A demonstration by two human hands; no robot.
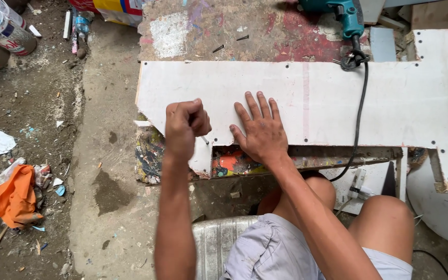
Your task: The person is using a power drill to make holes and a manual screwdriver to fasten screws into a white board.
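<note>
**Fist and flat palm on a white board**

Nearest the camera are the person's bare knees (385,212) and grey shorts (276,249), with a ribbed metal seat (216,241) just under them at 6 o'clock. Both forearms reach up from there to a white board (338,103) that lies across a paint-stained surface (234,26).

The left hand (185,124) is at the board's near edge, fingers curled into a tight fist around something thin; a small pale tip (205,139) sticks out below the fist at 4 o'clock, too small to name. The right hand (260,129) lies just beside it, at 3 o'clock from the fist, palm down and fingers spread wide, pressing flat on the board and holding nothing.

Small dark screw heads (306,140) dot the board's edges. At 1 o'clock a teal power drill (338,13) rests on the surface, its black cord (360,114) running down over the board and off the near edge. Loose dark screws (229,42) lie on the surface at 12 o'clock. On the dirt floor at 9 o'clock sit an orange cloth (14,197) and scraps of litter; paint cans (1,26) stand at 10 o'clock.
</note>
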